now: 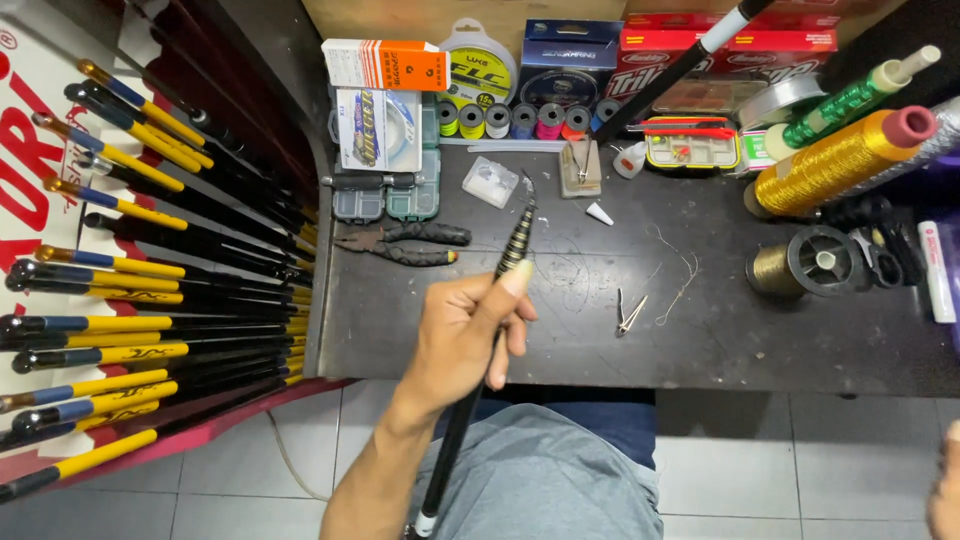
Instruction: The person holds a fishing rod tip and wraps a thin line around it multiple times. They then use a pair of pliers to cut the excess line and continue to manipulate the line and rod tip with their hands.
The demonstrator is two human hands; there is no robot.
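Bench point(700, 330): dark top, far part crowded with line spools and boxes; pliers point(405, 243) lie left.
Rod rack point(150, 300): yellow-and-black rods stacked at left.
Rod point(515, 245): black, banded tip section, slanting from near floor over the bench.
Left hand point(465, 335): grip closed around the rod's middle.
Right hand point(945, 495): only an edge shows near right; grip cannot be told.

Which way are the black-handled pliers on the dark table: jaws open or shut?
Shut, as far as shows. The pliers lie flat on the table, tips meeting at the left, beyond the left hand holding the black rod.
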